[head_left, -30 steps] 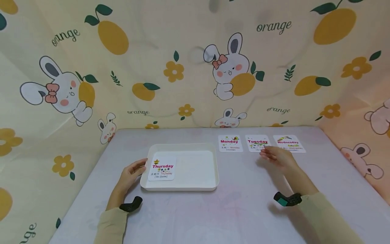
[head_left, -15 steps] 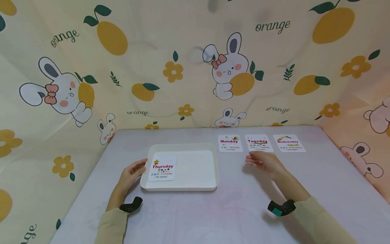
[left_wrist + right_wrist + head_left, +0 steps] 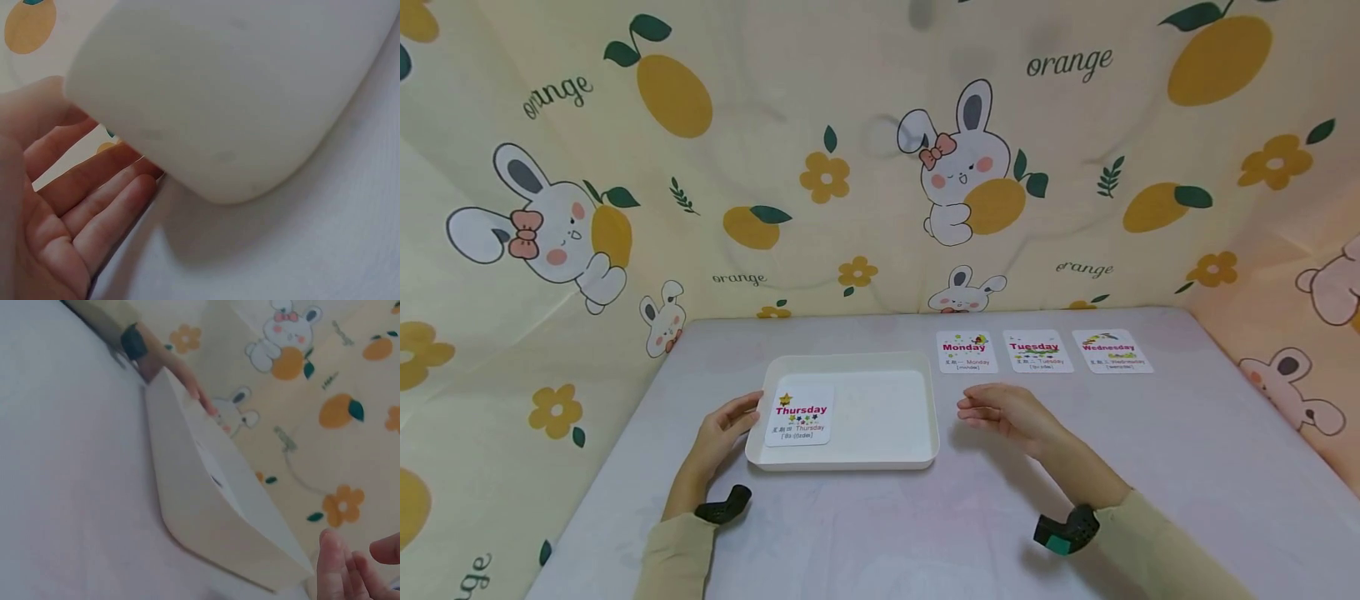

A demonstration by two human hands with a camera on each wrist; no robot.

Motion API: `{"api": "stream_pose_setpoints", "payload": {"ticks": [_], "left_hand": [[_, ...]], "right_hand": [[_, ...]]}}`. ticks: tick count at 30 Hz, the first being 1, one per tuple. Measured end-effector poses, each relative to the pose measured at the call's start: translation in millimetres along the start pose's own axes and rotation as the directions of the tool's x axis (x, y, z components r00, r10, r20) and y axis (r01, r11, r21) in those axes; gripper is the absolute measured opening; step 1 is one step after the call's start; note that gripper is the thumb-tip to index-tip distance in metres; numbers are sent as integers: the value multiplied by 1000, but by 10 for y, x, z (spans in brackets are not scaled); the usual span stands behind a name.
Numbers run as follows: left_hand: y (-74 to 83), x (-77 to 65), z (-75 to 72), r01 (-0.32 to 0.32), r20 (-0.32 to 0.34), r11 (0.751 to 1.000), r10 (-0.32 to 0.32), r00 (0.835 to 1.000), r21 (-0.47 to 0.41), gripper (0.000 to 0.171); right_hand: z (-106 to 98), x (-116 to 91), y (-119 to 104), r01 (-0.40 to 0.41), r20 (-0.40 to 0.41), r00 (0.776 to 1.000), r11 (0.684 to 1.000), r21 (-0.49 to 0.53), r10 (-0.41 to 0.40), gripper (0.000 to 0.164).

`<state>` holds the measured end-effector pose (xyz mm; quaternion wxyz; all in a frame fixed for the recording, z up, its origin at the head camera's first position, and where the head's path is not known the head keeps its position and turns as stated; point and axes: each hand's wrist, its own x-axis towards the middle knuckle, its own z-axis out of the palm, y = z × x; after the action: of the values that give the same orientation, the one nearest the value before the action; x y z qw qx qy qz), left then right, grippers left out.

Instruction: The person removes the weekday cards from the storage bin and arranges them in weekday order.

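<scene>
A white tray (image 3: pixel 880 417) stands on the table, with a Thursday card (image 3: pixel 800 417) lying at its left end. My left hand (image 3: pixel 724 433) is at the tray's left edge, fingertips right at the rim; in the left wrist view its loosely bent fingers (image 3: pixel 106 219) lie beside the tray's outer wall (image 3: pixel 219 112). Just past the tray's right side, my right hand (image 3: pixel 1011 421) hovers over the table, fingers relaxed and nothing between them. Behind it a Monday card (image 3: pixel 967 353), a Tuesday card (image 3: pixel 1038 352) and a Wednesday card (image 3: pixel 1111 352) form a row.
The table (image 3: pixel 865 533) has a pale cloth cover. A curtain (image 3: pixel 850 100) printed with rabbits and oranges hangs right behind its back edge and along both sides. Each wrist wears a black camera band, such as the right band (image 3: pixel 1066 531).
My right hand has come left and toward me, from in front of the Tuesday and Wednesday cards to beside the tray. My left hand, the tray and the cards have stayed put.
</scene>
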<state>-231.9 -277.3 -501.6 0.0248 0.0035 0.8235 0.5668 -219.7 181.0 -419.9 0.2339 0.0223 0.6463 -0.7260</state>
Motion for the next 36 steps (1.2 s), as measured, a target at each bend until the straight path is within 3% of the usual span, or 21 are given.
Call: {"api": "stream_pose_setpoints", "payload": {"ticks": [17, 27, 36], "left_hand": [[16, -9, 8, 25, 7, 1000, -25, 1000, -9, 49], [31, -22, 4, 28, 8, 1000, -28, 1000, -1, 49], [38, -31, 12, 25, 0, 1000, -25, 1000, 19, 49]], "right_hand": [[628, 99, 131, -3, 134, 991, 994, -110, 18, 46], [868, 223, 136, 0, 138, 990, 996, -93, 13, 46], [1086, 432, 217, -55, 98, 993, 995, -81, 63, 41]]}}
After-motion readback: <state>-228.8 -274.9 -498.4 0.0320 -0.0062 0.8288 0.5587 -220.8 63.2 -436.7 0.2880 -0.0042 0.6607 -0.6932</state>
